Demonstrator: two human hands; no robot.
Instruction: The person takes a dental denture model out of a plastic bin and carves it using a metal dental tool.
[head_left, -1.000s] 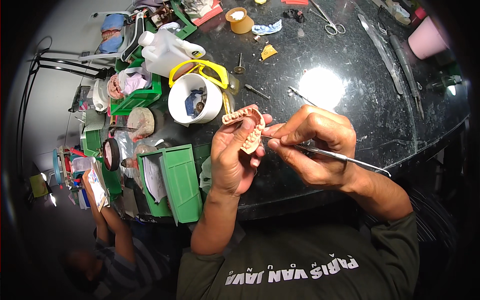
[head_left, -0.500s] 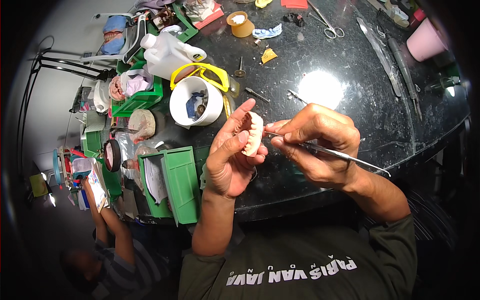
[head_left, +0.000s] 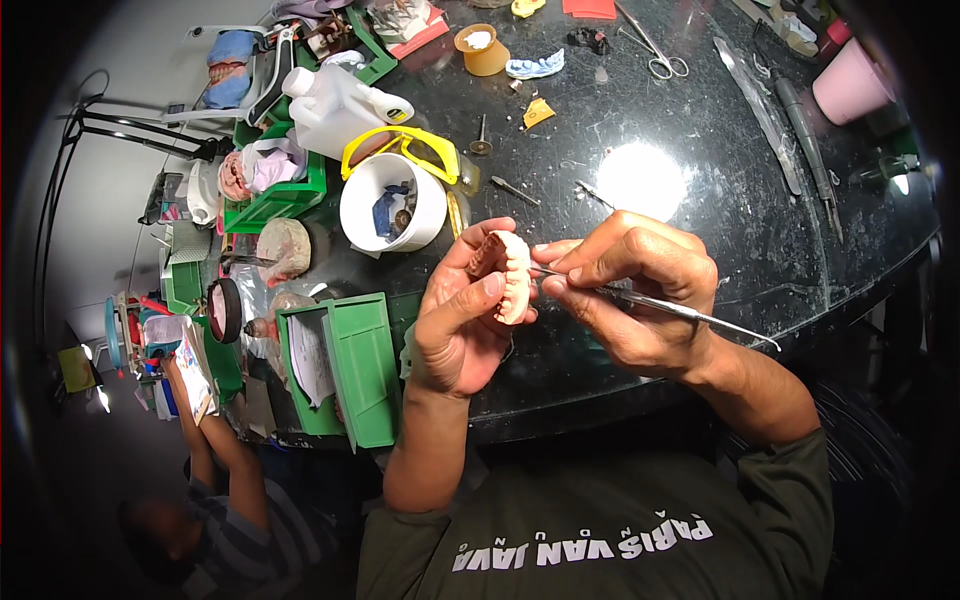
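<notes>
My left hand [head_left: 462,330] grips a pinkish dental cast [head_left: 513,278] between thumb and fingers, tilted so the row of teeth shows along its side. My right hand [head_left: 640,290] is closed in a pen-like grip on a slim double-ended metal instrument [head_left: 710,319]. The instrument's thin near tip is at the right side of the cast; whether it touches is too small to tell. Just above my hands are a white tub [head_left: 392,205] with bits inside, yellow safety glasses [head_left: 447,150] and a small metal tool [head_left: 515,191] lying on the black worktop [head_left: 740,250].
Green bins [head_left: 365,370], a white jug [head_left: 335,110] and a pale round block [head_left: 283,250] crowd the left. Scissors [head_left: 660,55], a blue moulded piece [head_left: 535,64] and an orange pot [head_left: 481,55] lie at the back; a pink cup [head_left: 850,80] stands right. A co-worker [head_left: 235,470] works at lower left.
Since a second ago my left hand has turned the cast from showing its arch to more side-on, then shifted it slightly down. My right hand has moved only slightly, still holding the instrument.
</notes>
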